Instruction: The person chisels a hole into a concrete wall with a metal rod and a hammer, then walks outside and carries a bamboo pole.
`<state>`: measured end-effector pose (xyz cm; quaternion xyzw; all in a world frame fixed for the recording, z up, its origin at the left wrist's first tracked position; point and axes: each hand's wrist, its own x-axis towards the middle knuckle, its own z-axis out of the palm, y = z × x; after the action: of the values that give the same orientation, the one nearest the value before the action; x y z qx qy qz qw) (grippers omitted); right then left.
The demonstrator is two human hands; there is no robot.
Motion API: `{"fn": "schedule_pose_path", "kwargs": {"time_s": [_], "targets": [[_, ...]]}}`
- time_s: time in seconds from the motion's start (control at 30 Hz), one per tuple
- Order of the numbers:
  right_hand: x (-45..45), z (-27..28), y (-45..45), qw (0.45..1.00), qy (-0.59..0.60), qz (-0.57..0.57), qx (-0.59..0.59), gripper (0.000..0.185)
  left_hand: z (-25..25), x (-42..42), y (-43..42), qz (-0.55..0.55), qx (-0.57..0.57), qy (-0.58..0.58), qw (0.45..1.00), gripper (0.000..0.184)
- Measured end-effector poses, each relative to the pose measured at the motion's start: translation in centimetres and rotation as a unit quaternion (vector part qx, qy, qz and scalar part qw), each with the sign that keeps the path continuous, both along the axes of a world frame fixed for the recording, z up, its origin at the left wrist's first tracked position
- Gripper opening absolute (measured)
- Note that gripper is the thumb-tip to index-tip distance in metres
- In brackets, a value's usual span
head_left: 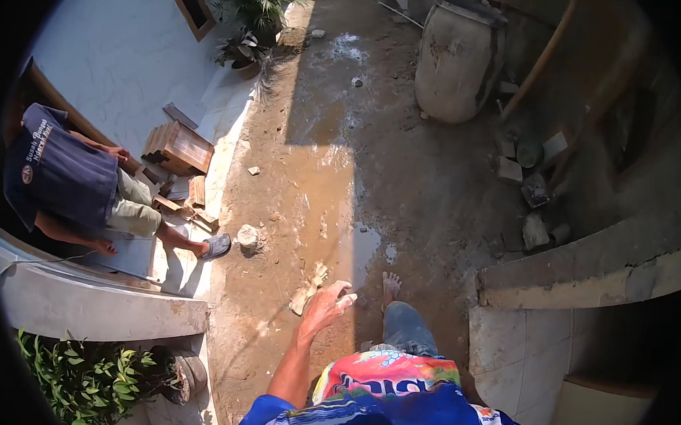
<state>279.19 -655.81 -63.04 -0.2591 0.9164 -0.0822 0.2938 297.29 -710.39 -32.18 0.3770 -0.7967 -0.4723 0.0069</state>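
My left hand (326, 307) reaches out ahead of my body, its fingers loosely bent and apart, with nothing held. Dusty pale smears show on the fingertips. Just beyond it and to its left, a broken yellowish chunk of rubble (307, 288) lies on the muddy ground; the hand overlaps its edge in view, and I cannot tell whether they touch. My right hand is out of view. Below, my bare foot (391, 285) is on the wet ground, under a bent knee in jeans (408, 327).
A person in a dark shirt (73, 171) sits at the left by stacked tiles (179, 147). A whitish lump (247, 236) lies on the path near puddles (320, 190). A large barrel (461, 59) stands at the back right. Low walls (586, 266) flank me.
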Motion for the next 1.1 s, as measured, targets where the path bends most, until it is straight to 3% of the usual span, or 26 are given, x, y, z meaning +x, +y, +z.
{"fn": "schedule_pose_path", "kwargs": {"time_s": [0.07,0.13,0.17,0.2,0.23,0.4,0.5,0.6,0.7,0.77,0.87,0.97,1.03,1.1], "targets": [[-7.8,-2.5,-4.0,0.994,0.069,0.048,-0.076,0.030,-0.6,-3.0,-3.8,-0.009,-0.003,-0.035,0.999,0.039],[-15.0,6.6,-17.8,0.986,0.049,-0.099,-0.121,0.029,0.2,-5.5,-7.3,0.025,0.002,-0.013,1.000,0.038],[-20.7,1.9,-19.9,0.989,-0.048,-0.123,-0.068,0.025,1.0,-6.8,-8.9,0.038,-0.010,0.001,0.999,0.035],[-23.2,11.8,-28.5,0.989,-0.058,-0.111,-0.073,0.023,1.5,-7.9,-10.4,0.039,-0.001,0.006,0.999,0.035],[-26.8,13.2,-32.7,0.988,0.046,-0.025,-0.147,0.023,1.9,-9.2,-12.1,0.077,0.015,-0.001,0.997,0.034],[-38.8,20.3,-53.6,0.983,0.023,-0.060,-0.173,0.025,2.9,-17.4,-21.5,0.168,0.035,-0.031,0.985,0.030],[-43.5,19.7,-63.1,0.985,0.026,-0.039,-0.164,0.025,-0.1,-22.8,-29.1,0.162,0.023,-0.026,0.986,0.031],[-48.5,14.6,-68.9,0.992,0.009,-0.022,-0.124,0.028,-0.6,-29.8,-38.9,0.147,0.016,-0.039,0.988,0.032],[-51.9,12.4,-70.5,0.997,-0.016,-0.011,-0.069,0.028,1.0,-37.0,-47.8,0.127,-0.012,-0.046,0.991,0.034],[-53.1,13.1,-71.8,0.992,-0.042,-0.081,-0.091,0.026,2.3,-41.4,-53.5,0.102,-0.038,-0.029,0.994,0.035],[-55.6,8.0,-71.6,0.994,-0.001,-0.072,-0.080,0.022,4.4,-48.7,-62.0,0.055,-0.072,-0.001,0.996,0.036],[-57.5,4.9,-71.4,0.995,-0.069,-0.073,-0.028,0.030,4.6,-56.4,-68.9,0.020,-0.083,0.016,0.996,0.036],[-60.2,-0.1,-72.3,0.985,-0.008,0.151,0.082,0.029,3.8,-61.2,-73.1,0.002,-0.098,0.025,0.995,0.036],[-62.6,1.4,-77.6,0.994,-0.025,0.091,0.058,0.026,3.1,-66.1,-76.9,0.003,-0.076,0.026,0.997,0.036]]}}
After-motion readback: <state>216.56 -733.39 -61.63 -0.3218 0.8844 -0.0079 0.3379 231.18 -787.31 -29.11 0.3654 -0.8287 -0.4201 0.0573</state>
